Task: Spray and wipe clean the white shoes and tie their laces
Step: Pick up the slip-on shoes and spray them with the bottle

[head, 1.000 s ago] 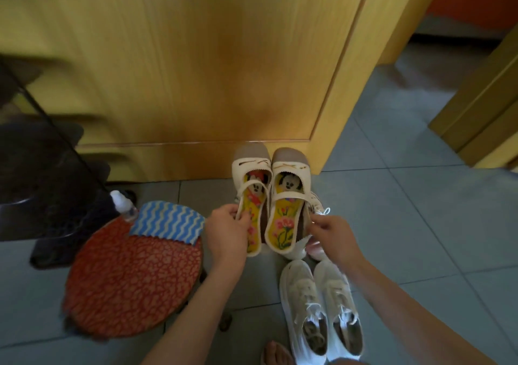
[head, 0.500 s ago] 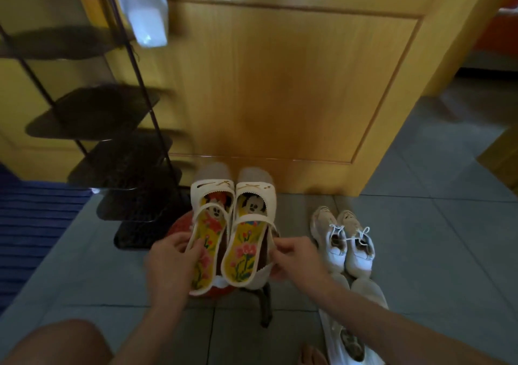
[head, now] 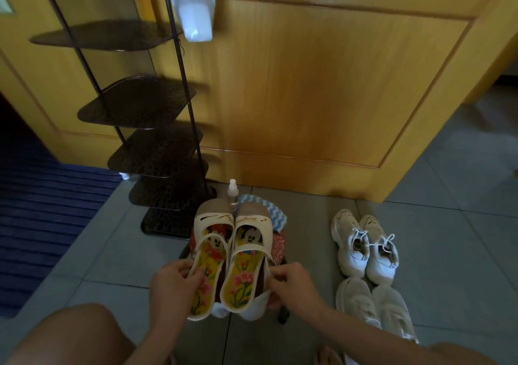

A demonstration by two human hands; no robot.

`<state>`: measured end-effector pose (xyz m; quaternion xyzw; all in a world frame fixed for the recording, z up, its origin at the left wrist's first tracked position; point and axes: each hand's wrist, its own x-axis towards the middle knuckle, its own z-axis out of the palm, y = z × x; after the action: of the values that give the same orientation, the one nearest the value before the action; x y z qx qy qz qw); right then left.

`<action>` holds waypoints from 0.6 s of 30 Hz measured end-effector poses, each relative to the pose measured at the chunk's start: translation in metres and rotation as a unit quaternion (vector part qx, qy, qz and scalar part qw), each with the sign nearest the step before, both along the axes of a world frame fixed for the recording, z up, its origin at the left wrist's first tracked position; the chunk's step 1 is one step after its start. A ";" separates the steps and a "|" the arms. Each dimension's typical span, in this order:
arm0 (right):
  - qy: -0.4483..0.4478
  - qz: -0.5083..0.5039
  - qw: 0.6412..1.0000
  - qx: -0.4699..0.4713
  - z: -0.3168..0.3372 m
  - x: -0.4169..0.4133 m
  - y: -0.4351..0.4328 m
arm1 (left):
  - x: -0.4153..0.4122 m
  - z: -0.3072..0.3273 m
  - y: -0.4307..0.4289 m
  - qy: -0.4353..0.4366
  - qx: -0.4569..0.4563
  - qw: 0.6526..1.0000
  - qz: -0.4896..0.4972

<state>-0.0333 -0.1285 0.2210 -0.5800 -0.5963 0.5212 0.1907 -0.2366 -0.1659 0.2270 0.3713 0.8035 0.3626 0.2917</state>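
I hold a pair of cream sandals with yellow flowered insoles above a red stool (head: 279, 245). My left hand (head: 175, 283) grips the heel side of the left sandal (head: 208, 255). My right hand (head: 291, 283) pinches the heel edge of the right sandal (head: 246, 258). A small spray bottle (head: 232, 192) and a blue-and-white wavy cloth (head: 273, 214) lie on the stool behind the sandals. A pair of white laced sneakers (head: 364, 245) stands on the floor to the right. Another white pair (head: 375, 306) stands nearer me.
A dark metal shoe rack (head: 151, 151) with several shelves stands at the left against a yellow wooden door (head: 322, 84). A blue ribbed mat (head: 36, 210) lies at the far left. My knees show at the bottom corners. Grey floor tiles stretch to the right.
My view has swung left and up, bringing the rack and mat into sight. The sandals have moved left with my hands, from the floor by the door to above the stool.
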 end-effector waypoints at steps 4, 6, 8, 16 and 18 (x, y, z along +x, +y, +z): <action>-0.017 0.004 1.000 0.005 -0.005 -0.003 0.006 | -0.001 -0.005 0.005 -0.009 -0.003 1.000 0.005; -0.022 -0.002 1.000 0.002 -0.008 -0.003 0.011 | -0.001 -0.007 0.007 -0.013 0.002 1.000 0.005; -0.029 -0.005 1.000 0.003 -0.011 -0.003 0.014 | -0.002 -0.007 0.009 -0.014 0.006 1.000 -0.001; -0.053 0.004 0.998 0.014 -0.019 0.000 0.020 | -0.003 -0.011 0.010 -0.007 0.016 1.000 -0.010; -0.054 0.008 0.998 0.013 -0.020 0.000 0.020 | -0.004 -0.012 0.010 0.003 0.015 1.000 -0.015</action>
<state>-0.0331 -0.1083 0.2006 -0.6000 -0.6173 0.4826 0.1614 -0.2404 -0.1556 0.2153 0.3885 0.7931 0.3693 0.2893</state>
